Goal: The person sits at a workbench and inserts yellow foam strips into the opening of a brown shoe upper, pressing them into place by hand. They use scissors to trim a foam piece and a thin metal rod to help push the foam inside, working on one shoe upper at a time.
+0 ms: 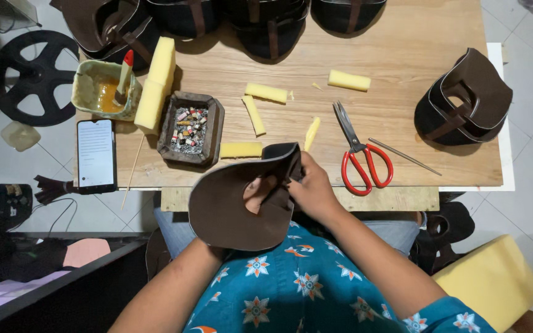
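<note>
A curved brown leather piece [226,206] is held over my lap, at the near edge of the wooden table [402,37]. My left hand [259,192] is mostly hidden behind the piece, with fingers showing through its opening. My right hand [311,188] grips the piece's folded upper edge from the right. Red-handled scissors [360,154] lie just to the right of my right hand. Several yellow foam strips [266,92] are scattered on the table above the piece.
A wooden ashtray [190,129], a phone [96,154], a glue bowl with a brush [103,89] and a yellow foam block [155,83] sit at left. Finished brown bags line the far edge [266,24]; another bag [462,102] stands right. A thin metal rod [404,156] lies by the scissors.
</note>
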Tool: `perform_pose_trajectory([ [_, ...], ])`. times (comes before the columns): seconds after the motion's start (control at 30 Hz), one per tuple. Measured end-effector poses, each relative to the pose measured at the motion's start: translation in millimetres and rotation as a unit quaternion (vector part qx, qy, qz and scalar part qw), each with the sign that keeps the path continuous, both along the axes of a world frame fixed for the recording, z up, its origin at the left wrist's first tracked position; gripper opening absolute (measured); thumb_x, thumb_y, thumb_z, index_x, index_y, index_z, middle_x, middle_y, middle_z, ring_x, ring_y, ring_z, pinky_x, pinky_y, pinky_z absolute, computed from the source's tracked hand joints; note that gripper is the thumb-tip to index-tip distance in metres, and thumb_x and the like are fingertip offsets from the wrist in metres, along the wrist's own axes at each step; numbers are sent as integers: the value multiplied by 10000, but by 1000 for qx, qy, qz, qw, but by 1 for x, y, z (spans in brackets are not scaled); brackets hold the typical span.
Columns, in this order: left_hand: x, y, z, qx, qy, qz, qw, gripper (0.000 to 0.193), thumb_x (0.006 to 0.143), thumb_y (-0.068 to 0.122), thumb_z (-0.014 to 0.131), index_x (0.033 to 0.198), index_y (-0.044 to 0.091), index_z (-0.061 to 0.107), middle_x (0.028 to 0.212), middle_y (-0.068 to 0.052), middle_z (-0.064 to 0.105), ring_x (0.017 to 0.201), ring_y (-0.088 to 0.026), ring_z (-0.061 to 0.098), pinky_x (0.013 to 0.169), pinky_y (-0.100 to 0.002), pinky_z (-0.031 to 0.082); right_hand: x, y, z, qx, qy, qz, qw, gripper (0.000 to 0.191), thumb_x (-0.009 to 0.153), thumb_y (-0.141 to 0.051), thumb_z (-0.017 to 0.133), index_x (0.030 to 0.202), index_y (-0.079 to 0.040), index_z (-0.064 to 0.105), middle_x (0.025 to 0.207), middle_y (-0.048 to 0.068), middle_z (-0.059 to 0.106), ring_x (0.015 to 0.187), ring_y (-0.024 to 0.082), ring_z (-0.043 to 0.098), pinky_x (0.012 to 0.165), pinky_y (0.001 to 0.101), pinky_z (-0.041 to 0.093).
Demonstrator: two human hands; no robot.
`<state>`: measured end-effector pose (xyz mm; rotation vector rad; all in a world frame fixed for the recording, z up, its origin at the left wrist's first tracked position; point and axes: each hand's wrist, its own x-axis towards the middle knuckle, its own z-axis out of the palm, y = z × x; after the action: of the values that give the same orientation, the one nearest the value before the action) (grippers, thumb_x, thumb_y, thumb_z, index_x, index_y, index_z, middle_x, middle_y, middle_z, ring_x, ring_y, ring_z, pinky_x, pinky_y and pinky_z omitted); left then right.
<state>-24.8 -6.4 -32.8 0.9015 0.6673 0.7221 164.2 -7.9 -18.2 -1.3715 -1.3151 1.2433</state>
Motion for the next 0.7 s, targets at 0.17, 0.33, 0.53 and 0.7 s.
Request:
perform_pose_trajectory([
  [0.17,2,4,-6,-225,-205,-1,953,227,1078,135,630,1208,-51,640,1081,-148,676,995,-224,635,887,-344,508,15,-8,-4,39,20,148,988,555,916,-8,538,1462,-17,434,1399,106,555,1332,197,508,1133,329,389],
  [0.33,-4,-7,11,249,68,32,966,333,988,97,667,1290,-31,611,1228,-178,643,1143,-242,612,991,-341,482,19,-17,-7,-75,88,-3,993,592,871,-67,634,1433,-80,449,1140,124,494,999,207,518,866,353,480],
  [0.53,15,-3,16,-25,35,111,993,398,930,38,618,1325,24,575,1216,-96,666,1076,-172,635,930,-307,521,22,-16,2,107,-92,5,990,198,907,-149,756,1036,-15,687,1231,129,539,1163,223,554,998,319,452],
  [0.7,21,-3,-1,42,68,78,994,386,960,23,612,1342,-27,596,1271,-144,653,1146,-192,613,975,-332,504,15,-13,4,-20,-87,4,996,265,836,-224,788,852,15,675,1160,116,558,1048,228,574,878,308,492],
])
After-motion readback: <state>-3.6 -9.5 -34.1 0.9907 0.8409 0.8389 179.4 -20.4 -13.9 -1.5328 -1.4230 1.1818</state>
